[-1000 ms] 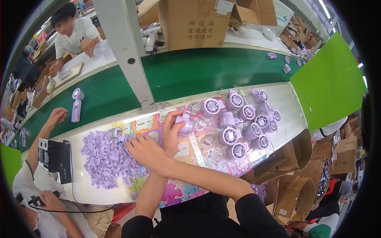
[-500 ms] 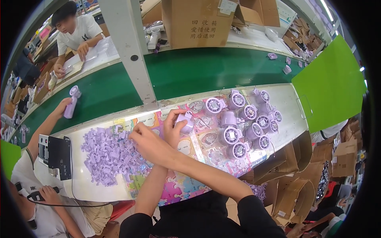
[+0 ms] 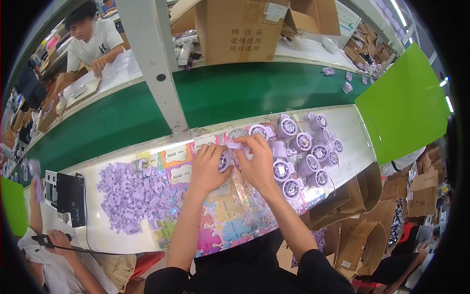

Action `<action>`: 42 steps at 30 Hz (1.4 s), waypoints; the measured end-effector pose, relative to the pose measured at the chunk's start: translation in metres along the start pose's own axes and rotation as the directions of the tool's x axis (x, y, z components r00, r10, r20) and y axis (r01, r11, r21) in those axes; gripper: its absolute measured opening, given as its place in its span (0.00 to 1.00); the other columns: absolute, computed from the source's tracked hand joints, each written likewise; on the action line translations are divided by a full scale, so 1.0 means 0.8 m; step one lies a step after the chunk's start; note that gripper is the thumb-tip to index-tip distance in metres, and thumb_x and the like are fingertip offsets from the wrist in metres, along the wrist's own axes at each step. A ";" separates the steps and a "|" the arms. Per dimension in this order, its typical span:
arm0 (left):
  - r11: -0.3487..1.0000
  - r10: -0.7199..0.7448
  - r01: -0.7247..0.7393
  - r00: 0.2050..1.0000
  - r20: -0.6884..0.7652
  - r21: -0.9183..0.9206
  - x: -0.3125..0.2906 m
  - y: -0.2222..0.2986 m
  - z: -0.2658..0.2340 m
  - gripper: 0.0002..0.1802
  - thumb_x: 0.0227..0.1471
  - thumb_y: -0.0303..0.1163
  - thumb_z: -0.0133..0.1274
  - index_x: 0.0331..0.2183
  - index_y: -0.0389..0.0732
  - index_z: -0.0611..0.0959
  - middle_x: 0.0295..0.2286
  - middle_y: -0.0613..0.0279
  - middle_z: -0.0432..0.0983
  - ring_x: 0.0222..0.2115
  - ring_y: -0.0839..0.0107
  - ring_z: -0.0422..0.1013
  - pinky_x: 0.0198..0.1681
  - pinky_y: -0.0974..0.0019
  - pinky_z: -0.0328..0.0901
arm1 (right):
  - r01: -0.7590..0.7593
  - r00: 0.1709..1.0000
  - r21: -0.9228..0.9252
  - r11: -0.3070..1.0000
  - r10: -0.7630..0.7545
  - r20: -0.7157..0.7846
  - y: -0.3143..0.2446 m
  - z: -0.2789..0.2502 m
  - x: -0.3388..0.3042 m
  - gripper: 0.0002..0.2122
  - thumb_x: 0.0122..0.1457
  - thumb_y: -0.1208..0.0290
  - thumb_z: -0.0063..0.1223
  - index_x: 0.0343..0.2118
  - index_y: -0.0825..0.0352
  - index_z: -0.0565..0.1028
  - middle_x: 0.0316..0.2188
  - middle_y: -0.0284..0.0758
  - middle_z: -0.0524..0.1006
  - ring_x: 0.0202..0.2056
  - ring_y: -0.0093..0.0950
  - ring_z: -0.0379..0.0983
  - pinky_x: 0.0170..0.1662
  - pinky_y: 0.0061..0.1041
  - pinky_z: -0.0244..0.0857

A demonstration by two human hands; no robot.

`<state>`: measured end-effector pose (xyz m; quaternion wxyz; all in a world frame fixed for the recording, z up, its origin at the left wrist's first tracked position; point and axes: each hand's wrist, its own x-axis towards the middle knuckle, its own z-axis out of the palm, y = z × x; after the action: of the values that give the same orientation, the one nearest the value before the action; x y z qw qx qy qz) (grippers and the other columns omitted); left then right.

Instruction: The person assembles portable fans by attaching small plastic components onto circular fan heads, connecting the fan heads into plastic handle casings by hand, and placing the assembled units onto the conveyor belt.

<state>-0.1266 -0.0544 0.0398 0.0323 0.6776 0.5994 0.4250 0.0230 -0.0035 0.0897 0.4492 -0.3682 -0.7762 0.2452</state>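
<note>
Both my left hand [image 3: 208, 164] and right hand [image 3: 257, 159] grasp one small purple fan head [image 3: 226, 159], apparently mid-assembly. Next likely calls for pressing it together squarely, then reaching left to the clip pile [image 3: 134, 193].

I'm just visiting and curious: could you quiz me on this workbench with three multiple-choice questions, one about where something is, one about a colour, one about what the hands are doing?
1. Where does the heap of small purple pieces lie from the hands?
A. to the person's left
B. to the person's right
C. on the green belt

2. What colour is the conveyor belt behind the white bench?
A. red
B. green
C. yellow

3. What are the left hand and right hand doing?
A. resting flat and apart
B. together gripping one round purple part
C. lifting a cardboard box

Answers:
1 A, the heap lies left of both hands.
2 B, the belt is plainly green.
3 B, both hands close on the part between them.
</note>
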 end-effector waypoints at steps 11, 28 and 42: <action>0.994 -0.029 0.032 0.999 0.023 -0.109 0.000 0.003 -0.006 0.25 0.32 0.27 0.67 0.39 0.42 0.81 0.34 0.57 0.73 0.41 0.54 0.70 0.43 0.54 0.67 | -0.196 0.979 0.217 0.956 0.177 0.106 0.048 0.012 -0.043 0.13 0.50 0.88 0.56 0.38 0.68 0.81 0.34 0.35 0.71 0.28 0.28 0.72 0.37 0.23 0.71; 0.995 -0.093 0.094 0.995 0.034 -0.021 -0.002 -0.014 -0.026 0.20 0.41 0.23 0.61 0.41 0.45 0.86 0.50 0.62 0.76 0.53 0.57 0.66 0.57 0.53 0.58 | -0.005 0.999 -0.311 0.950 0.018 0.041 0.040 0.008 -0.103 0.10 0.49 0.79 0.58 0.36 0.62 0.80 0.30 0.33 0.77 0.29 0.35 0.76 0.30 0.34 0.70; 0.992 -0.117 0.118 0.993 0.010 -0.046 -0.004 -0.023 -0.017 0.20 0.39 0.23 0.61 0.40 0.46 0.86 0.47 0.64 0.75 0.49 0.58 0.67 0.55 0.55 0.61 | 0.024 0.999 -0.352 0.936 -0.015 0.028 0.006 0.000 -0.103 0.13 0.48 0.71 0.62 0.38 0.66 0.79 0.32 0.35 0.77 0.36 0.38 0.74 0.35 0.36 0.70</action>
<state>-0.1496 -0.0584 0.0365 0.0753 0.6416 0.6280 0.4339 0.0513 -0.0661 0.0434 0.3687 -0.4319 -0.8168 0.1021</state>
